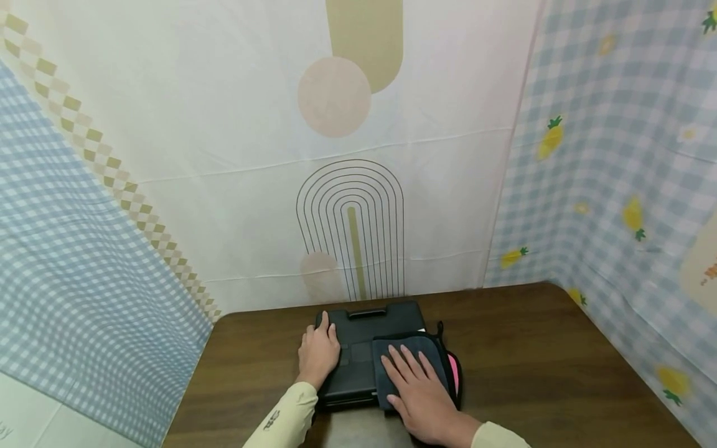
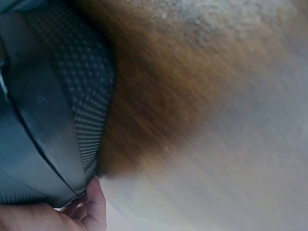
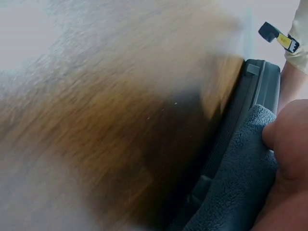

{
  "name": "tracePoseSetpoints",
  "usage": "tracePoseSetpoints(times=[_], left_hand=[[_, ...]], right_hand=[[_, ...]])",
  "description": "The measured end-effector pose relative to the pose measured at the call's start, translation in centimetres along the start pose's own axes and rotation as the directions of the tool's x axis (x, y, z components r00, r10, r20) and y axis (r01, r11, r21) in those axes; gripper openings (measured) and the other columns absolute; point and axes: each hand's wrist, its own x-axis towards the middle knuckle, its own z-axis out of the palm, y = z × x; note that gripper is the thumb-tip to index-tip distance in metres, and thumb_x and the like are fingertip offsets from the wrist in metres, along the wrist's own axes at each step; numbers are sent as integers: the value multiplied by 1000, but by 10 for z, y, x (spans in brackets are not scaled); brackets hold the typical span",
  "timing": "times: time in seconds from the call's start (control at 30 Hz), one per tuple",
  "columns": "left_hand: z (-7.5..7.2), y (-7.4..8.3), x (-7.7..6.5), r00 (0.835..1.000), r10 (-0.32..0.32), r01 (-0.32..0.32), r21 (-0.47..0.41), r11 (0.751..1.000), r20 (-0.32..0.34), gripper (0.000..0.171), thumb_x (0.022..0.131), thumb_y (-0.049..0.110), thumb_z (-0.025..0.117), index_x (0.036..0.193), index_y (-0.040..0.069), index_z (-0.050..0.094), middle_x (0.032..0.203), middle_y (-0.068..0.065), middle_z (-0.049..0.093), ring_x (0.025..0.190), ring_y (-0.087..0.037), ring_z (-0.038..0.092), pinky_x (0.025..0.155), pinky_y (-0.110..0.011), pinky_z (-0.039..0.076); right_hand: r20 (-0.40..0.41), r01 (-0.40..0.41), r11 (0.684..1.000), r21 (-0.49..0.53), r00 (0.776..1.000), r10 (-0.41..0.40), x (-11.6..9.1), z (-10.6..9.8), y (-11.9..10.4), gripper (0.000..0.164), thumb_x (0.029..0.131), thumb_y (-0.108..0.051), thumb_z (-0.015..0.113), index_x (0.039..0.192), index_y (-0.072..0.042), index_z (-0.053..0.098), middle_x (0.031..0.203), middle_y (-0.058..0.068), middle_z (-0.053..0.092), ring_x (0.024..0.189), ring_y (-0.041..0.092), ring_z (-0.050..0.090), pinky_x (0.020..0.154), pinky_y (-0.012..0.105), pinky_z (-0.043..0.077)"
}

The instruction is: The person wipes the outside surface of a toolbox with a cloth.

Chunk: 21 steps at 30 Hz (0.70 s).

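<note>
The black case (image 1: pixel 355 367) lies flat and closed on the surface (image 1: pixel 526 354), its handle (image 1: pixel 366 313) on the side away from the person. A dark grey-blue cloth (image 1: pixel 414 341) with black edging covers the right part of its top and runs past its right edge, where a loop (image 1: pixel 440 328) sticks out and a pink piece (image 1: pixel 454 372) shows.

The right hand (image 1: pixel 421 398) lies palm down on the cloth, fingers straight and spread, pressing rather than gripping. The left hand (image 1: pixel 319 351) holds the case by its left edge; the left wrist view shows a finger bent in against a corner. It seems to be there to steady the case.

This looks like a wipe of the top in mid-course. The cloth is in place and the case is held, so the setting-up appears done. The left and far parts of the top lie bare, and whether the cloth has been over them cannot be told: no dirt or damp streak shows either way. What remains, by this judgement, is any stretch of the top not covered, perhaps the sides, and laying the cloth aside. Beyond the surface hang patterned drapes (image 1: pixel 235 124).
</note>
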Motion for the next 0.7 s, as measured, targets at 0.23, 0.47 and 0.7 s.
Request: tracePoseSetpoints(times=[0.23,0.47,0.7], left_hand=[[1,-1,0,1000,14,-14,24,1000,-6,51,114,32,48,160,11,51,134,-32,66,115,-49,68,81,-65,59],[1,1,1,999,33,-32,30,999,-33,49,114,32,49,158,11,54,129,-31,68,112,-48,69,82,-64,60],[0,-1,-1,1000,20,-19,38,999,-21,50,114,32,49,159,11,53,131,-30,68,113,-48,69,83,-63,59]], right_hand=[[-1,12,997,-81,1000,-12,-1,3,6,72,112,-46,52,173,-31,17,183,-1,11,170,31,16,133,64,19],[-34,25,994,-107,999,-29,-5,2,14,74,109,-44,58,173,-31,22,182,-2,16,169,31,20,132,66,21],[-51,17,998,-68,999,-20,-13,2,21,73,109,-43,59,172,-33,23,182,-3,17,169,32,20,131,68,19]])
